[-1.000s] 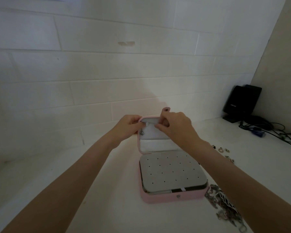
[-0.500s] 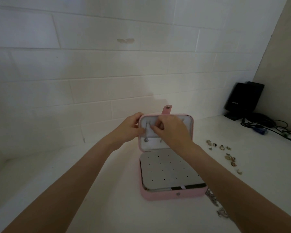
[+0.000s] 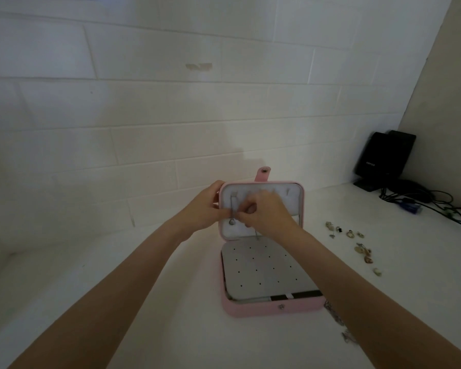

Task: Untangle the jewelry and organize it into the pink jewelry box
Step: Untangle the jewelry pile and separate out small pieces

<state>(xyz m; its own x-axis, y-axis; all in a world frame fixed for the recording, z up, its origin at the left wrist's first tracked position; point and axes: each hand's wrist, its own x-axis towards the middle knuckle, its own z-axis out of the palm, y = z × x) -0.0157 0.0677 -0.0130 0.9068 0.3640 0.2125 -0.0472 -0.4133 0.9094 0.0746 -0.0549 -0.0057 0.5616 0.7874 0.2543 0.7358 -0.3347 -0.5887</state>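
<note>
The pink jewelry box (image 3: pixel 269 310) lies open on the white counter, its lid (image 3: pixel 294 194) upright and a grey perforated earring panel (image 3: pixel 264 270) over its base. A thin necklace chain (image 3: pixel 232 209) hangs from a hook inside the lid, with a small pendant (image 3: pixel 231 222) at its lower end. My left hand (image 3: pixel 204 207) grips the lid's left edge, its thumb on the lining. My right hand (image 3: pixel 266 211) pinches the chain in front of the lid. A tangled silver chain pile (image 3: pixel 338 323) lies to the right of the box, partly behind my right forearm.
Several small earrings and charms (image 3: pixel 357 246) are scattered on the counter right of the box. A black speaker (image 3: pixel 382 158) and dark cables with a blue plug (image 3: pixel 410 207) sit in the far right corner. A white brick wall stands close behind the box.
My right hand has slid down from the lid's top edge to its middle, following the chain. The view has tilted up, so the earrings show and the chain pile is mostly hidden.
</note>
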